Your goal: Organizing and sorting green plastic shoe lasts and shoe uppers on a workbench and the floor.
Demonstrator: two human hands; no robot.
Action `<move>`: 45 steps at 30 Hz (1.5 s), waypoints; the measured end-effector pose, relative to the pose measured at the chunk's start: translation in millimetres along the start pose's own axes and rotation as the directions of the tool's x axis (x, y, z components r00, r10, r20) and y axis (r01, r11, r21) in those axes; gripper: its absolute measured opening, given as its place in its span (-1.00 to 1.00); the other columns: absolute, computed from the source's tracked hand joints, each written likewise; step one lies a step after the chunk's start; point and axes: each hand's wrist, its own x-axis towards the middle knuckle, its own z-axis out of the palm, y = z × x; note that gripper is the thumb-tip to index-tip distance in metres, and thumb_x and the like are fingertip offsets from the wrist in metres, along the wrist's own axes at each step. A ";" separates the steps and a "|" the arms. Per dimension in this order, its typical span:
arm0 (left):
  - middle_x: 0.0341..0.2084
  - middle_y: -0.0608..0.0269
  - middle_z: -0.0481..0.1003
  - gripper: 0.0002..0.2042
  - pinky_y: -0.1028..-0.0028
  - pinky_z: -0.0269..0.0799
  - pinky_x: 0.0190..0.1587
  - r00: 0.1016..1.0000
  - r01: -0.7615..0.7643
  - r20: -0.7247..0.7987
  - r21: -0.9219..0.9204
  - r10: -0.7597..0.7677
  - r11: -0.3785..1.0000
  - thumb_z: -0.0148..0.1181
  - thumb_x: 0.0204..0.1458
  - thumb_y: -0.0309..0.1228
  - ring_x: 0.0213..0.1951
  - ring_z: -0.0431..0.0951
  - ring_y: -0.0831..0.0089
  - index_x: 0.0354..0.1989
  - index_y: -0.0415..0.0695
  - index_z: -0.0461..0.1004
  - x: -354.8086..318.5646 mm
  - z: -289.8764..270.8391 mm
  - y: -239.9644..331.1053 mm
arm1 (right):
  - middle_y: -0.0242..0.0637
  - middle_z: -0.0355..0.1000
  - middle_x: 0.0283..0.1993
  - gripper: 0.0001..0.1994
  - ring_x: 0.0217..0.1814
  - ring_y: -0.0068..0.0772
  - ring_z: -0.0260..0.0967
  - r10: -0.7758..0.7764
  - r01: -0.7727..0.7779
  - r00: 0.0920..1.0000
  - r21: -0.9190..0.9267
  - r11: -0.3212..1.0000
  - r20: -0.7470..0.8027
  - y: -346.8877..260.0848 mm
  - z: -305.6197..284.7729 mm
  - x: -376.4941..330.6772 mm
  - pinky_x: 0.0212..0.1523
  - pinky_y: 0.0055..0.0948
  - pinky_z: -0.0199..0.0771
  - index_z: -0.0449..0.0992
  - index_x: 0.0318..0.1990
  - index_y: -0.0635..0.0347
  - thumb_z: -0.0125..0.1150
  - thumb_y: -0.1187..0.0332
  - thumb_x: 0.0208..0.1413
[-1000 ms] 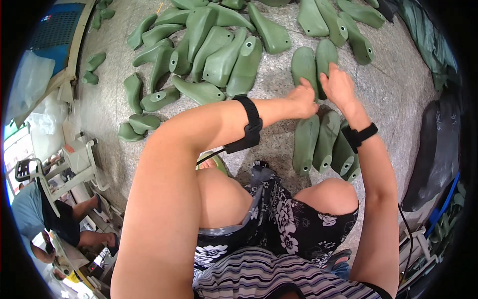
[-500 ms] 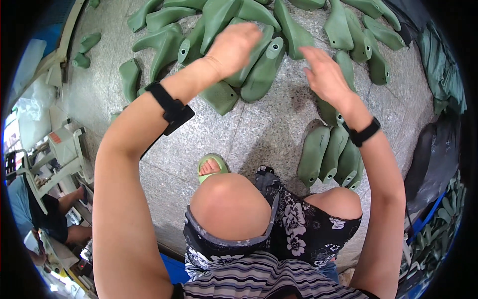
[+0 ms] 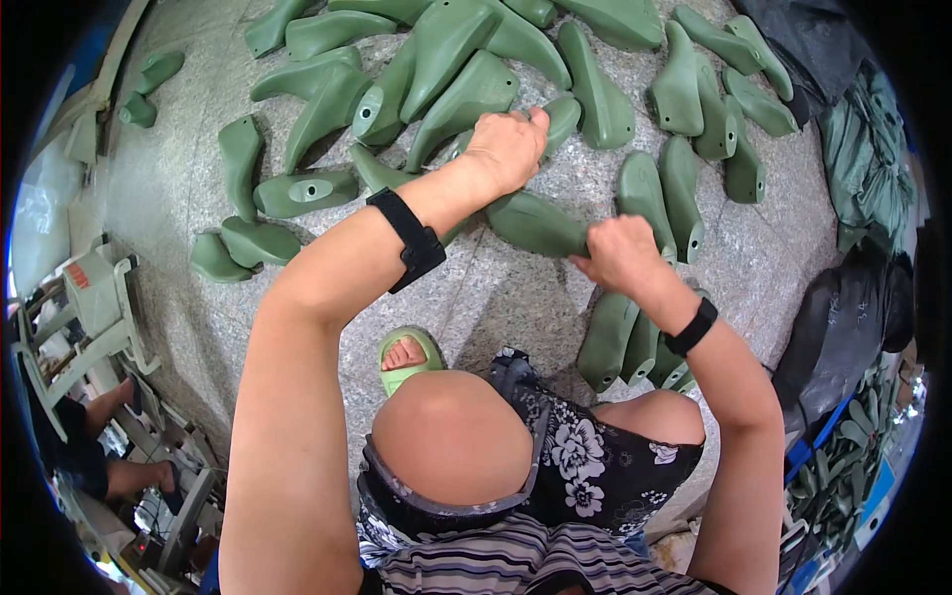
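Observation:
Green shoe lasts lie all about in front of me. My left hand (image 3: 510, 151) is closed over one shoe last (image 3: 563, 121), whose rounded end sticks out to the right of my fingers; the rest is under my hand. Lower and to the right, my right hand (image 3: 625, 252) grips the end of another shoe last (image 3: 535, 223), which lies slanting to the left. Just beyond my right hand, a pair of shoe lasts (image 3: 647, 198) lies side by side. Partly beneath my right wrist is a row of lasts (image 3: 607, 342).
A loose pile of lasts (image 3: 446, 50) spreads across the far floor. Black bags (image 3: 833, 327) and green cloth (image 3: 868, 159) lie along the right, with more lasts (image 3: 853, 456) behind. A chair (image 3: 99, 297) and another person's legs (image 3: 139, 476) are at the left.
Both hands have come nearer to me, the left also moving right. My right hand, earlier holding nothing, now grips a shoe last; the left has closed over one. Several lasts have shifted.

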 end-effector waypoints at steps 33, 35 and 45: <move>-0.42 -0.06 0.47 -0.42 0.16 0.48 -0.53 0.886 0.390 0.272 0.003 -0.376 0.921 0.12 0.09 -0.29 -0.57 0.54 0.03 0.23 -0.28 0.10 -347.7 36.9 -30.3 | 0.25 0.48 -0.27 -0.42 -0.15 0.23 0.47 0.390 -0.430 0.902 0.462 0.776 0.185 -12.7 27.0 -12.5 -0.08 -0.04 0.45 0.34 -0.11 0.49 0.21 0.04 -0.02; -0.43 -0.02 0.48 -0.39 0.13 0.46 -0.40 0.778 0.579 0.300 -0.002 -0.552 0.815 0.17 0.04 -0.31 -0.53 0.54 0.04 0.21 -0.31 0.11 -361.6 42.1 -42.8 | 0.24 0.49 -0.29 -0.40 -0.20 0.21 0.48 0.325 -0.372 0.928 0.362 0.855 0.184 -21.2 21.4 -4.1 -0.15 -0.06 0.48 0.34 -0.13 0.51 0.23 0.02 -0.03; 0.01 -0.16 0.31 -0.31 0.16 0.31 0.07 0.864 0.155 -0.422 -0.294 -0.274 0.943 0.30 -0.12 -0.47 0.05 0.34 -0.11 0.22 -0.30 0.13 -133.4 -14.9 -51.8 | 0.22 0.47 -0.17 -0.37 0.03 0.20 0.38 -0.078 -0.112 0.941 0.519 0.848 0.330 -71.4 -14.3 59.3 0.05 -0.11 0.36 0.31 0.08 0.45 0.16 0.01 0.08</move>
